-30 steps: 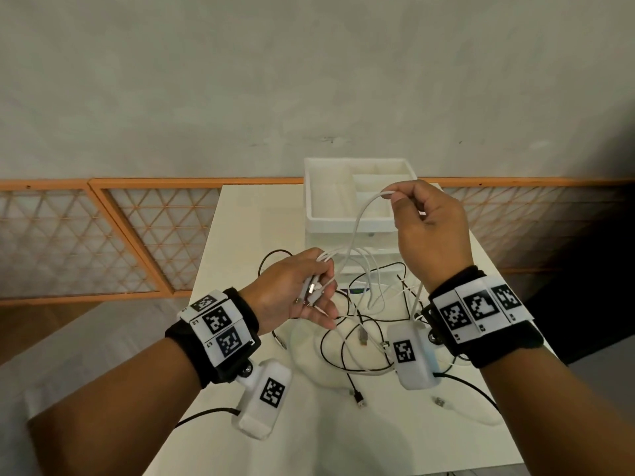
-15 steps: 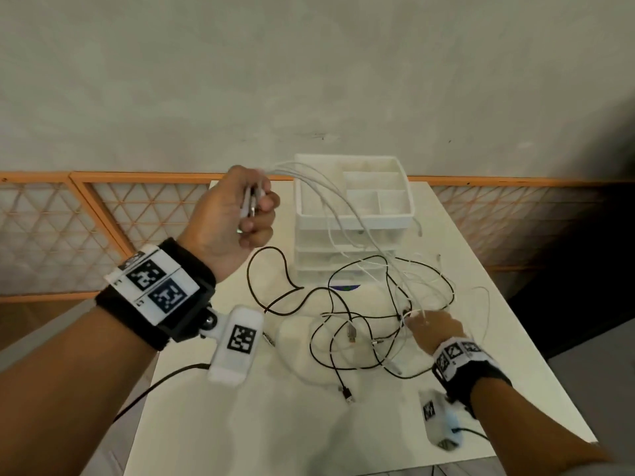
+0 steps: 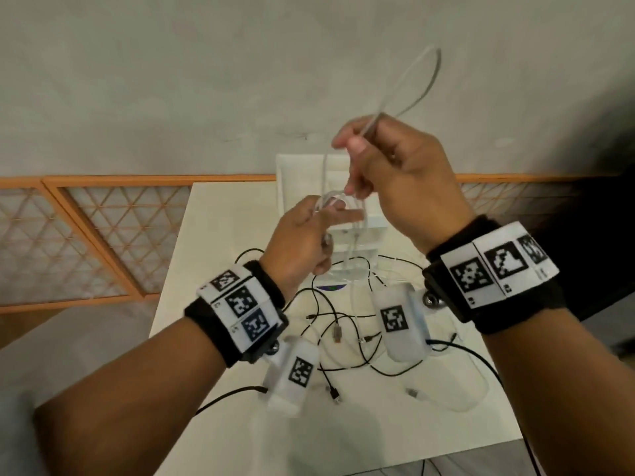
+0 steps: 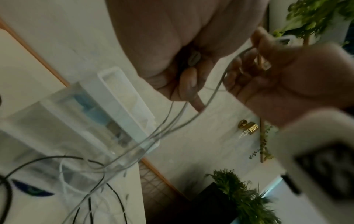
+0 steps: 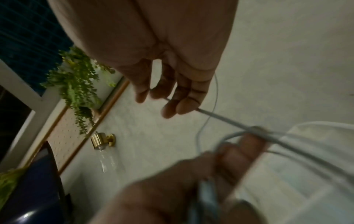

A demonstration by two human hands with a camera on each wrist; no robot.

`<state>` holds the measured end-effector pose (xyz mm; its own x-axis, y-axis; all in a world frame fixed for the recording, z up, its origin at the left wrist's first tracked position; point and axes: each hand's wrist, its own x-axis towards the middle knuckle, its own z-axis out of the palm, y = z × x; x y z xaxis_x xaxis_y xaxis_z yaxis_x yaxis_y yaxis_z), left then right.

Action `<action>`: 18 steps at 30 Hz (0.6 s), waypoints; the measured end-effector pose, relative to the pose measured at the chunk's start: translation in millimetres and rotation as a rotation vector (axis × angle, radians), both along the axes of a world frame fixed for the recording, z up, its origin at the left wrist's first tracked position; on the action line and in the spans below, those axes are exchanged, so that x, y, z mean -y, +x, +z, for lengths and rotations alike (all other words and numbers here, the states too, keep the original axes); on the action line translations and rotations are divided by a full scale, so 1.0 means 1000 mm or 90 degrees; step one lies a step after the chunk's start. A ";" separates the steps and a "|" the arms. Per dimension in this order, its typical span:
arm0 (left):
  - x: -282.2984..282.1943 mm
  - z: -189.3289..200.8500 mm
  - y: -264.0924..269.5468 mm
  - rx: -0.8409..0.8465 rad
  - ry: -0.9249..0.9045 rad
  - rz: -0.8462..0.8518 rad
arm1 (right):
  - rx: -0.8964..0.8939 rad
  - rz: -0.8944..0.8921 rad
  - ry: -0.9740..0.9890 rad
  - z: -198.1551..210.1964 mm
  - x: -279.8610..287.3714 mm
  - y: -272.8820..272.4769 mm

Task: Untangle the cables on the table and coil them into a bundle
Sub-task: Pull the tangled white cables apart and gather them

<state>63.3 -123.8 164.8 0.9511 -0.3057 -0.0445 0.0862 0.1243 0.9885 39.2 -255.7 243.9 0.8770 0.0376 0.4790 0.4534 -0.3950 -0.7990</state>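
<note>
**White cable lifted clear, first coil turn under way**

White cable now spans both hands above the drawer unit. Half a second ago the right hand was down in the tangle; it has risen, its grip pinched on a loop. Left hand has dropped below it, fingers closed on the cable. Black cables remain tangled on the tabletop in front of the drawer unit. Judgement: untangling is partial.

Both bare arms have black wristbands with white tag-marker panels, plus white tagged camera pods hanging underneath, black leads attached.
</note>
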 end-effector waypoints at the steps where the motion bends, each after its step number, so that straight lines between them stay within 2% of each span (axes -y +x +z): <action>1: 0.006 -0.001 -0.002 -0.008 -0.003 -0.033 | 0.022 -0.018 0.010 0.008 -0.003 0.001; 3: 0.011 -0.014 -0.005 -0.018 0.060 -0.089 | 0.052 -0.058 0.072 0.019 -0.001 0.006; 5: 0.005 -0.040 -0.005 -0.025 0.176 -0.135 | 0.052 -0.075 0.170 0.027 0.012 0.009; 8: -0.017 -0.077 -0.003 -0.084 0.300 -0.135 | -0.013 -0.094 0.264 0.026 0.035 0.012; 10: -0.032 -0.088 -0.001 -0.156 0.308 -0.078 | -0.067 -0.160 0.189 0.011 0.050 0.019; 13: -0.049 -0.090 0.007 -0.206 0.322 -0.021 | -0.148 -0.290 -0.141 -0.017 0.074 0.033; 14: -0.053 -0.090 0.011 -0.209 0.334 -0.011 | -0.172 -0.326 -0.205 -0.024 0.083 0.038; 16: -0.060 -0.089 0.017 -0.220 0.342 0.014 | -0.194 -0.387 -0.245 -0.029 0.095 0.045; 18: -0.065 -0.088 0.022 -0.227 0.335 0.046 | -0.149 -0.429 -0.253 -0.027 0.103 0.054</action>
<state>85.2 -59.0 77.3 0.8676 -0.0919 -0.4888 0.4308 -0.3523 0.8308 92.7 -358.3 216.9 0.8479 -0.4043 0.3429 -0.1432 -0.7975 -0.5861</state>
